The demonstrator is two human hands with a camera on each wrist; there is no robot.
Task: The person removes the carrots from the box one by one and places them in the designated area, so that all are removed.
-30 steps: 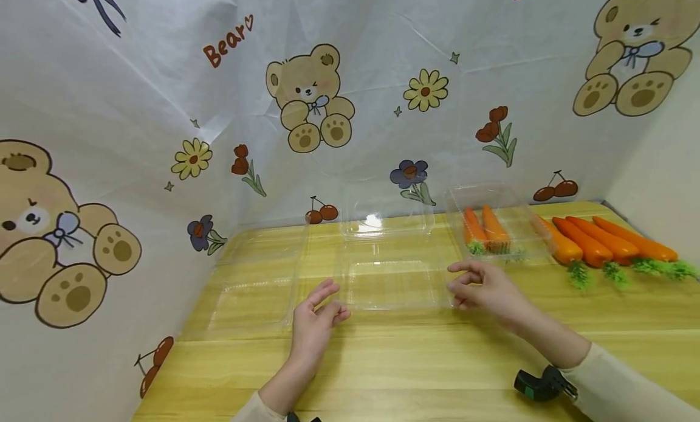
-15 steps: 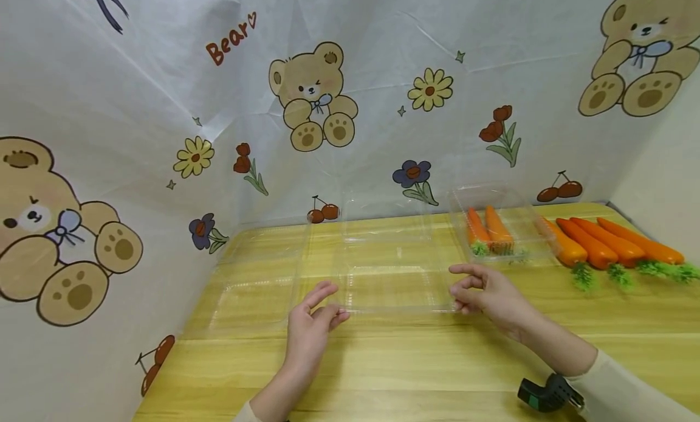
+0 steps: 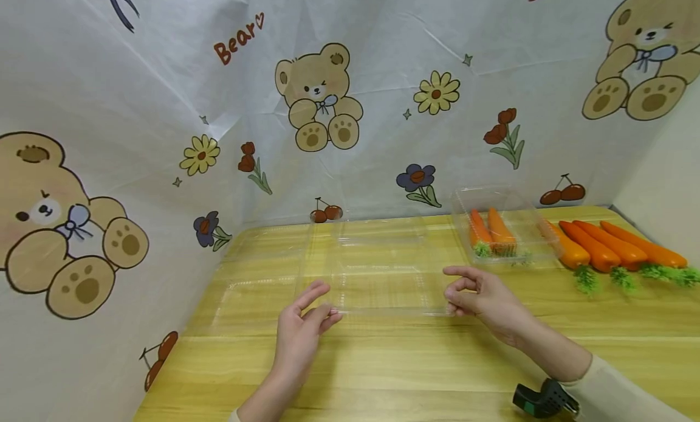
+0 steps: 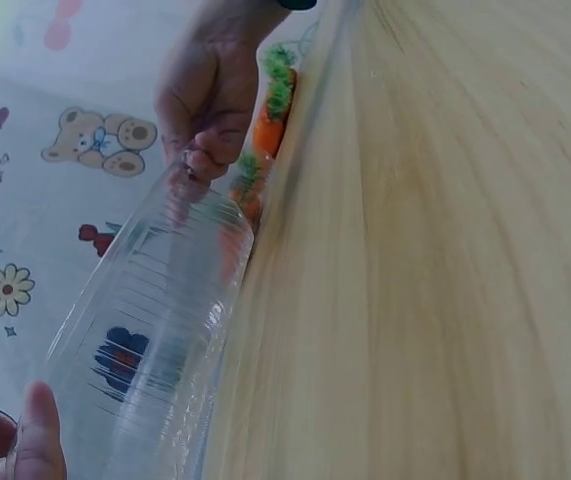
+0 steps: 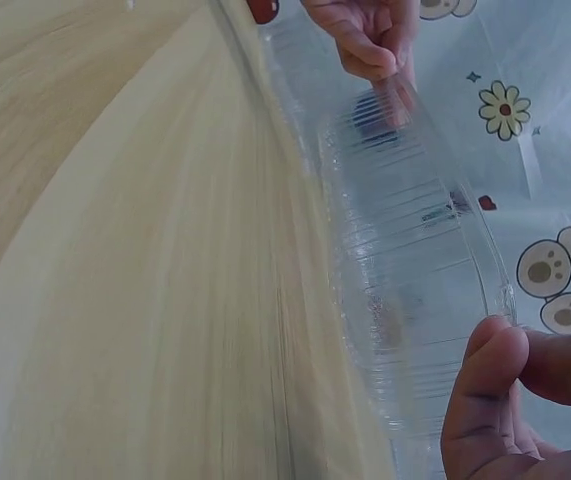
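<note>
A clear plastic container (image 3: 383, 288) stands in the middle of the table, in front of me. My left hand (image 3: 301, 331) pinches its near left corner at the rim between thumb and fingers. At the near right corner, my right hand (image 3: 481, 300) pinches the rim the same way. The left wrist view shows the ribbed clear wall (image 4: 155, 300) stretching from the left fingertips to the right hand. In the right wrist view, the right thumb and finger (image 5: 495, 345) meet on the rim, with the wall's base close to the wood.
Another clear container (image 3: 251, 288) sits to the left. At the back right a clear container (image 3: 533, 233) has two carrots (image 3: 500, 227) in it. Several loose carrots (image 3: 601, 245) with green tops lie to its right. A bear-print sheet (image 3: 377, 124) hangs behind the table (image 3: 394, 367).
The held container has shifted slightly left, and its clear far part sits lower in view than before. Both hands have kept their grip on the near corners.
</note>
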